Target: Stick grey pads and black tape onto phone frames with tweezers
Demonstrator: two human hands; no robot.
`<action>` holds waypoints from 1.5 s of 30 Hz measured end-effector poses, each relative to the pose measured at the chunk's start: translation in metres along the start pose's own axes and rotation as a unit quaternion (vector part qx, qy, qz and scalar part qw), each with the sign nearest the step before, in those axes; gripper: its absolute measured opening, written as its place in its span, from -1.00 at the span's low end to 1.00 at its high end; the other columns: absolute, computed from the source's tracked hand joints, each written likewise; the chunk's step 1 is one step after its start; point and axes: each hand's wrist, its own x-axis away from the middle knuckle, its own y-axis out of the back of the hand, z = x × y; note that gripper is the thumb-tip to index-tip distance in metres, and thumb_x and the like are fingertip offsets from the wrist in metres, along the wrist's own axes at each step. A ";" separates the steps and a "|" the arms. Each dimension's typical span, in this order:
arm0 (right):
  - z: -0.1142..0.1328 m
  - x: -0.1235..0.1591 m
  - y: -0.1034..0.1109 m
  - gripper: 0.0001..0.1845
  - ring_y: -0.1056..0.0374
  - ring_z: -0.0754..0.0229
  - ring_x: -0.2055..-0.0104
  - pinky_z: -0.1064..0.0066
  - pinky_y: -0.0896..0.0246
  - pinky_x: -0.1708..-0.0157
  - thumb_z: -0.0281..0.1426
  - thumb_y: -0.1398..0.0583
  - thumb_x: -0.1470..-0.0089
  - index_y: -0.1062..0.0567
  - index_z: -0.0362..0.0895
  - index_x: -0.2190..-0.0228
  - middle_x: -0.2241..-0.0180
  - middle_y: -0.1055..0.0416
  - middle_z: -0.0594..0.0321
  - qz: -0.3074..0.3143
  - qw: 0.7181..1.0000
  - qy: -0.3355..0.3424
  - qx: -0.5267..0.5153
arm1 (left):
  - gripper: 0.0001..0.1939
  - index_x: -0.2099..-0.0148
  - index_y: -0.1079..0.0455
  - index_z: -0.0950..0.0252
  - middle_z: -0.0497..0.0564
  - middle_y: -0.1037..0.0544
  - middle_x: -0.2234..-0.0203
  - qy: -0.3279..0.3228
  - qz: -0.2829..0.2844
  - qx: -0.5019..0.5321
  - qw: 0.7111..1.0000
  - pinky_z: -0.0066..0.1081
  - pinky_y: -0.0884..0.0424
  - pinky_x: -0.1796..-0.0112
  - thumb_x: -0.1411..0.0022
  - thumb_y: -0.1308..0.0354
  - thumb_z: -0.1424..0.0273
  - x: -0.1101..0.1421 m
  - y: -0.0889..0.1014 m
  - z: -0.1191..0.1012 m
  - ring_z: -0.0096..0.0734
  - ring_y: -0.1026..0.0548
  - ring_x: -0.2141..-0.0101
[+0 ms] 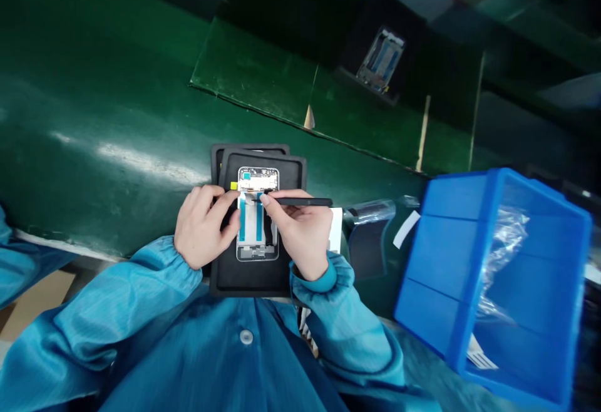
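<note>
We had the opened phone [252,224] lying in a black tray [256,279], our left hand [203,226] curled at its edge, probably steadying it, any pinch indiscernible; our right hand [304,234] pinched a dark tool [307,201] pencil-fashion, likely for precision.

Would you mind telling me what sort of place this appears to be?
Probably an electronics assembly or repair workshop: an opened phone-like device lies on a black tray, the right hand holds a slim black tool, and a similar device lies farther back.

Two hands [201,227]; one black tool [307,201]; two visible phone frames [251,227]; one blue bin [444,262]
</note>
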 end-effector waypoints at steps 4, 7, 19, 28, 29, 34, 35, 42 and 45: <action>0.001 0.000 0.000 -0.87 -0.55 0.17 0.44 0.41 -0.49 0.47 -0.32 -0.42 0.01 -0.64 -0.11 0.41 0.44 -0.63 0.24 -0.002 1.000 0.004 0.007 | -0.68 -0.05 -0.49 0.33 0.16 -0.47 0.20 -0.001 0.000 0.002 1.000 -0.21 -0.41 0.18 -0.31 -0.11 0.35 0.000 0.000 0.000 -0.17 -0.40 0.21; 0.001 0.000 0.000 -0.87 -0.56 0.16 0.44 0.41 -0.49 0.47 -0.31 -0.42 0.01 -0.64 -0.10 0.41 0.44 -0.63 0.23 -0.002 1.000 0.002 0.013 | -0.69 -0.05 -0.49 0.33 0.16 -0.47 0.20 0.000 0.005 0.002 1.000 -0.20 -0.41 0.18 -0.31 -0.11 0.35 0.000 0.000 0.000 -0.17 -0.40 0.21; -0.001 0.001 0.000 -0.84 -0.55 0.15 0.45 0.41 -0.47 0.52 -0.29 -0.42 0.01 -0.64 -0.10 0.40 0.43 -0.63 0.21 -0.003 1.000 -0.005 0.025 | -0.69 -0.05 -0.48 0.32 0.17 -0.47 0.19 -0.008 0.006 -0.003 1.000 -0.20 -0.41 0.19 -0.31 -0.11 0.35 -0.001 0.001 0.000 -0.17 -0.39 0.22; -0.004 0.001 0.001 -0.84 -0.54 0.16 0.46 0.40 -0.46 0.50 -0.28 -0.40 -0.01 -0.64 -0.10 0.39 0.44 -0.63 0.22 0.003 0.999 0.002 0.047 | -0.68 -0.06 -0.48 0.32 0.17 -0.47 0.19 -0.022 0.014 -0.029 0.999 -0.21 -0.38 0.22 -0.32 -0.10 0.34 -0.002 0.003 -0.001 -0.16 -0.39 0.23; -0.004 0.001 0.001 -0.84 -0.54 0.16 0.46 0.40 -0.45 0.50 -0.27 -0.40 -0.01 -0.64 -0.09 0.39 0.44 -0.62 0.23 0.003 0.999 0.004 0.052 | -0.68 -0.06 -0.48 0.32 0.18 -0.47 0.19 -0.026 0.016 -0.036 0.999 -0.21 -0.37 0.22 -0.33 -0.09 0.33 -0.003 0.005 -0.001 -0.17 -0.39 0.23; -0.006 0.001 0.001 -0.83 -0.52 0.18 0.46 0.39 -0.43 0.48 -0.25 -0.39 -0.03 -0.63 -0.09 0.38 0.44 -0.62 0.22 0.000 0.997 0.012 0.071 | -0.65 -0.12 -0.48 0.24 0.16 -0.47 0.21 -0.071 0.055 -0.075 0.993 -0.21 -0.28 0.30 -0.37 -0.07 0.29 -0.007 0.012 -0.004 -0.18 -0.35 0.27; -0.006 0.001 0.000 -0.83 -0.52 0.18 0.46 0.39 -0.42 0.48 -0.25 -0.39 -0.03 -0.63 -0.09 0.39 0.44 -0.62 0.22 -0.001 0.997 0.013 0.073 | -0.65 -0.13 -0.47 0.22 0.16 -0.47 0.20 -0.078 0.063 -0.084 0.991 -0.21 -0.27 0.31 -0.37 -0.07 0.28 -0.008 0.014 -0.005 -0.17 -0.35 0.27; -0.007 0.001 0.000 -0.81 -0.48 0.20 0.49 0.40 -0.37 0.49 -0.23 -0.38 -0.04 -0.62 -0.10 0.37 0.45 -0.60 0.23 0.006 0.998 0.005 0.067 | -0.64 -0.15 -0.47 0.18 0.16 -0.50 0.17 -0.099 0.081 -0.116 0.985 -0.19 -0.22 0.32 -0.39 -0.07 0.26 -0.010 0.015 -0.007 -0.13 -0.34 0.24; -0.007 0.001 0.001 -0.81 -0.48 0.20 0.48 0.40 -0.36 0.50 -0.22 -0.37 -0.05 -0.62 -0.09 0.37 0.45 -0.60 0.24 0.013 0.997 0.007 0.074 | -0.64 -0.15 -0.47 0.19 0.16 -0.51 0.17 -0.106 0.085 -0.129 0.982 -0.18 -0.21 0.33 -0.38 -0.08 0.26 -0.011 0.016 -0.008 -0.11 -0.34 0.23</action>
